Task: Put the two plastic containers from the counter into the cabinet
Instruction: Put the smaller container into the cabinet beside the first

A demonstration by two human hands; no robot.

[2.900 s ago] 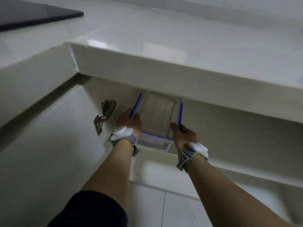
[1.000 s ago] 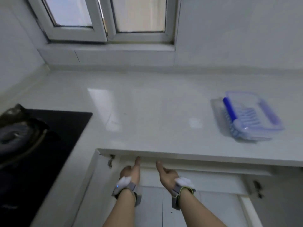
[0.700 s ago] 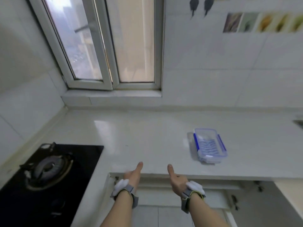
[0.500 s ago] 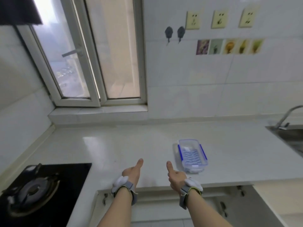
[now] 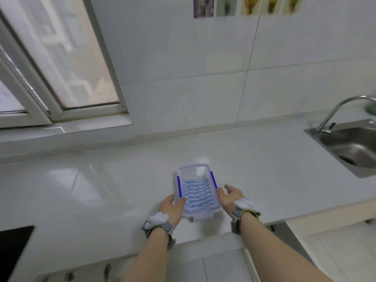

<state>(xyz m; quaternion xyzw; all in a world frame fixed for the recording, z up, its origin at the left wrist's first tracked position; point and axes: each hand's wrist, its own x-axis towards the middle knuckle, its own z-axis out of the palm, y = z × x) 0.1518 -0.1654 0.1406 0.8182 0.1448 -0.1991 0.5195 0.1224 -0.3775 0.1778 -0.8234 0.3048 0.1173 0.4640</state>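
Plastic container point(image 5: 196, 192): clear, rectangular, blue clips along both long sides, a blue wavy pattern seen through the lid. It is set on the white surface point(image 5: 274, 169) near the front edge, short end towards the person. It is judged light and stiff, the smooth walls likely slippery; a hold on the two long sides, by the clips or under the rim, is judged the safest. No contents can be made out.

Left hand point(image 5: 172, 206): laid against the near left corner, thumb resting on the lid edge, fingers curled along the side wall. Right hand point(image 5: 231, 197): beside the right wall, fingers spread and slightly bent; whether contact is made cannot be told. Both forearms are stretched forward over the surface edge, wrists banded.

A sink point(image 5: 350, 147) is seen far right, well apart. The cabinet is not clearly shown.
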